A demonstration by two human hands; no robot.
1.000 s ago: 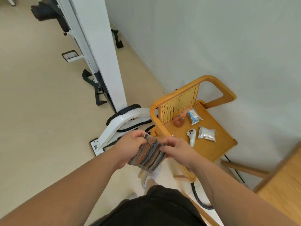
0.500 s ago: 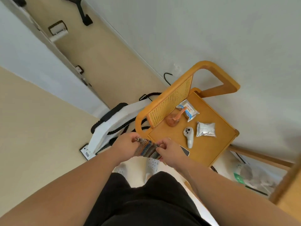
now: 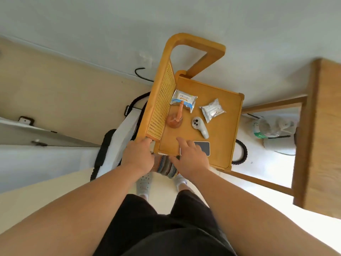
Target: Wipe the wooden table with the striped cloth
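The striped cloth hangs bunched just off the near edge of the small wooden table. My left hand grips the cloth at the table's near left corner, below the rattan side panel. Over the near part of the tabletop, my right hand has its fingers spread above a dark phone, its thumb close to the cloth. Part of the cloth is hidden by both hands.
On the tabletop lie a wipes packet, a silver packet, a white controller and a brown glass dish with an orange handle. A white machine stands left; a larger wooden desk is right.
The view has swung to face the table from above. My right hand has let go of the cloth and moved over the phone; my left hand keeps hold of the cloth.
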